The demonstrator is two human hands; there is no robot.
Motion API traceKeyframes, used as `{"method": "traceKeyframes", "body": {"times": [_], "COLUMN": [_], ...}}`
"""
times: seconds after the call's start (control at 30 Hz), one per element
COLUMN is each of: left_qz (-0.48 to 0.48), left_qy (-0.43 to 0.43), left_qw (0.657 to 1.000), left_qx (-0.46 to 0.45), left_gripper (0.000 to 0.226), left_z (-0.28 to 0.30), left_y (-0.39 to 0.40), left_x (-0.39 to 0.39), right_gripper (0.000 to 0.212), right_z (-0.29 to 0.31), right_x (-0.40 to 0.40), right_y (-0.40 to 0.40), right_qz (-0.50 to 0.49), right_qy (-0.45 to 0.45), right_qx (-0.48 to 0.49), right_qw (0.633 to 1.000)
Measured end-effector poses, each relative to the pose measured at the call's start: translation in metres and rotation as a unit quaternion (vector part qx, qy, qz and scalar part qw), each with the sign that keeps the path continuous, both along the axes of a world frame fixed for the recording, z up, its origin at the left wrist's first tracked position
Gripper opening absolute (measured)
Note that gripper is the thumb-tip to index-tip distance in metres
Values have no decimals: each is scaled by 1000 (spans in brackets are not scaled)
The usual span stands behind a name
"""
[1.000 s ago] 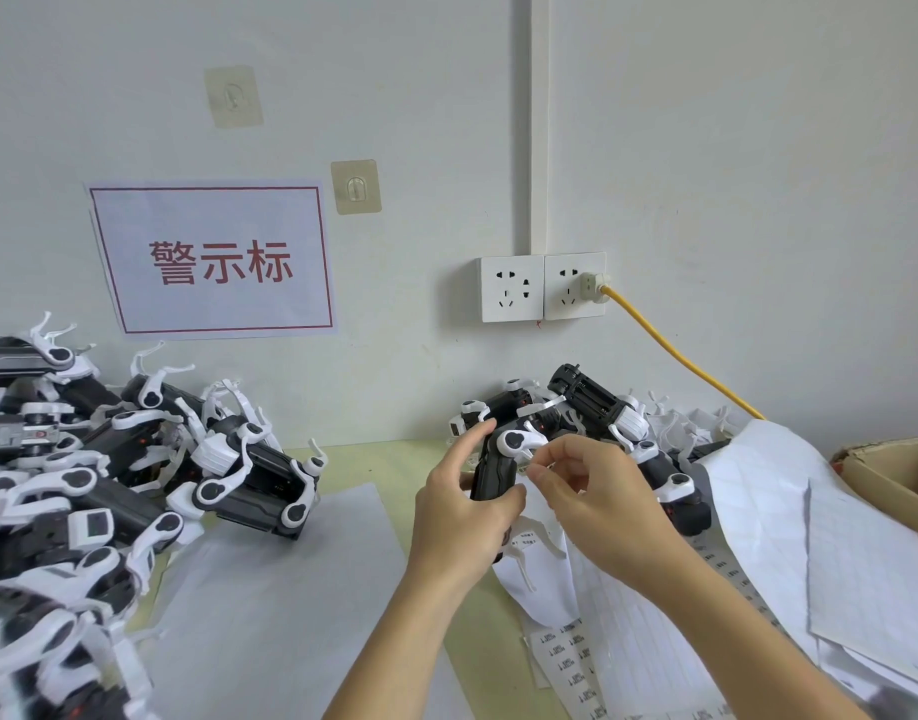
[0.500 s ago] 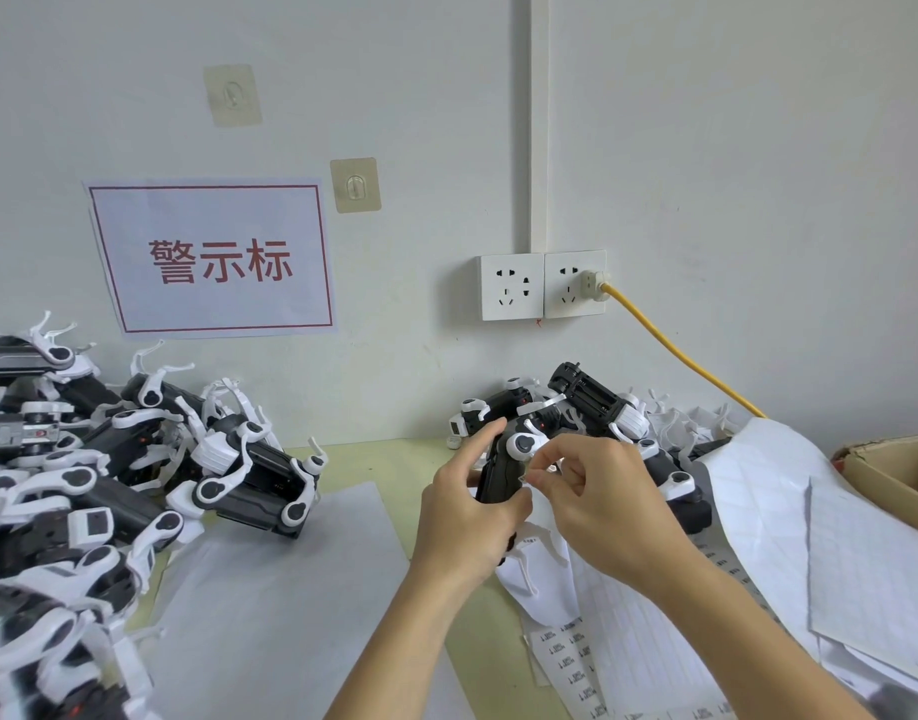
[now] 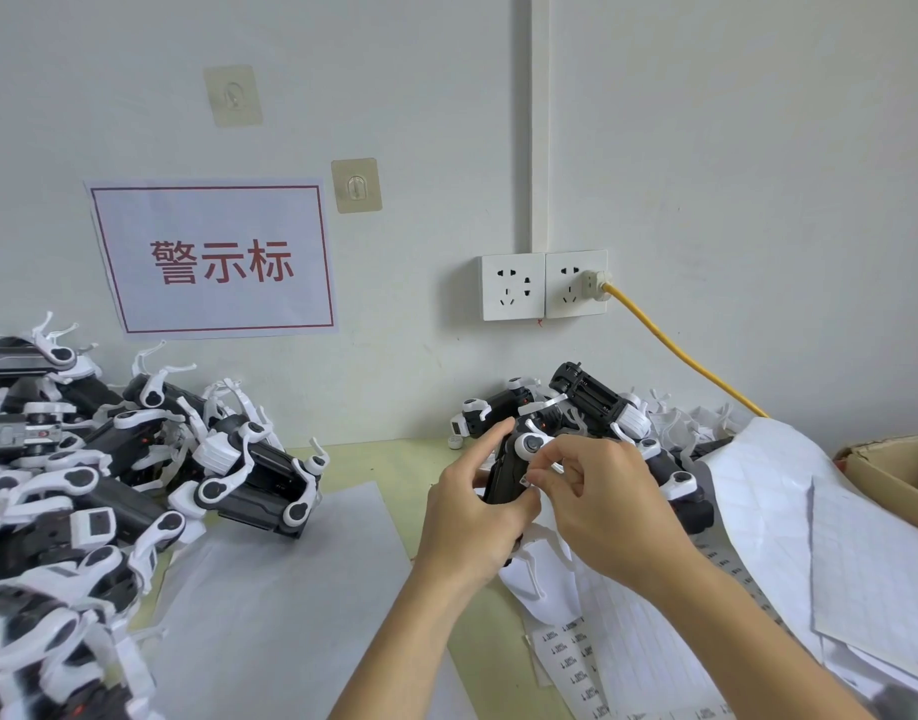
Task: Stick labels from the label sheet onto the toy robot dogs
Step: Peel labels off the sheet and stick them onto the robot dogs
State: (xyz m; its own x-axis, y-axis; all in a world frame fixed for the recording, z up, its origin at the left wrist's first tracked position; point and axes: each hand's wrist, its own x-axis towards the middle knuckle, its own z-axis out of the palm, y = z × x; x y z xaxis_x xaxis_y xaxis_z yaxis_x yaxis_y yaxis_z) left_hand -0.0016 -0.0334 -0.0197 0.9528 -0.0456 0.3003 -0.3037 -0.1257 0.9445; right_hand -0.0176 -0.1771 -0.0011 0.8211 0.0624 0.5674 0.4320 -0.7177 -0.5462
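Our left hand (image 3: pixel 470 517) grips a black toy robot dog (image 3: pixel 506 472) above the tabletop (image 3: pixel 394 462), fingers curled round its body from the left and the thumb pressed on its lower edge. The index finger is raised and reaches up beside the white leg joint (image 3: pixel 529 446) at the top of the toy. The toy is held roughly upright, between both hands and in front of the wall.

Left of this hand we see a large pile of black-and-white robot dogs (image 3: pixel 135 459) lying on the tabletop, well apart from the held toy. A blank white sheet (image 3: pixel 270 605) lies between that pile and our left forearm.

Our right hand (image 3: pixel 610 511) meets the toy from the right. Its thumb and index finger are pinched together at the toy's right edge, just below the white joint, on a small pale item that may be a label; it is too small to identify. The remaining fingers are loosely curled.

Behind and to the right of the held toy lies a smaller heap of robot dogs (image 3: pixel 592 402). Below our right forearm a label sheet (image 3: pixel 571 662) with printed labels lies on the tabletop. Further right, gridded backing sheets (image 3: pixel 789 511) are stacked, and a cardboard box (image 3: pixel 893 470) stands at the right edge.
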Motion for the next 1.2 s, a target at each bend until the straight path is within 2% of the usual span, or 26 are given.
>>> {"method": "traceKeyframes", "body": {"times": [0.23, 0.6, 0.9, 1.07, 1.2], "left_qz": [-10, -13, 2, 18, 18], "left_qy": [6, 8, 1, -27, -41], "left_qw": [1000, 1000, 1000, 999, 999], "left_qx": [-16, -28, -9, 14, 28], "left_gripper": [64, 58, 53, 40, 43], "left_z": [5, 5, 6, 8, 6], "left_y": [-1, -1, -2, -4, -3], "left_x": [-5, -4, -7, -9, -7], "right_gripper": [13, 8, 6, 6, 5], "right_z": [-2, 0, 0, 1, 1], "right_x": [0, -3, -4, -7, -8], "right_y": [0, 2, 3, 6, 7], "right_qz": [-22, -43, -41, -54, -65], "right_qy": [-19, -52, -58, -72, -79], "right_qx": [-17, -45, -52, -57, -59], "right_qw": [999, 997, 996, 994, 993]}}
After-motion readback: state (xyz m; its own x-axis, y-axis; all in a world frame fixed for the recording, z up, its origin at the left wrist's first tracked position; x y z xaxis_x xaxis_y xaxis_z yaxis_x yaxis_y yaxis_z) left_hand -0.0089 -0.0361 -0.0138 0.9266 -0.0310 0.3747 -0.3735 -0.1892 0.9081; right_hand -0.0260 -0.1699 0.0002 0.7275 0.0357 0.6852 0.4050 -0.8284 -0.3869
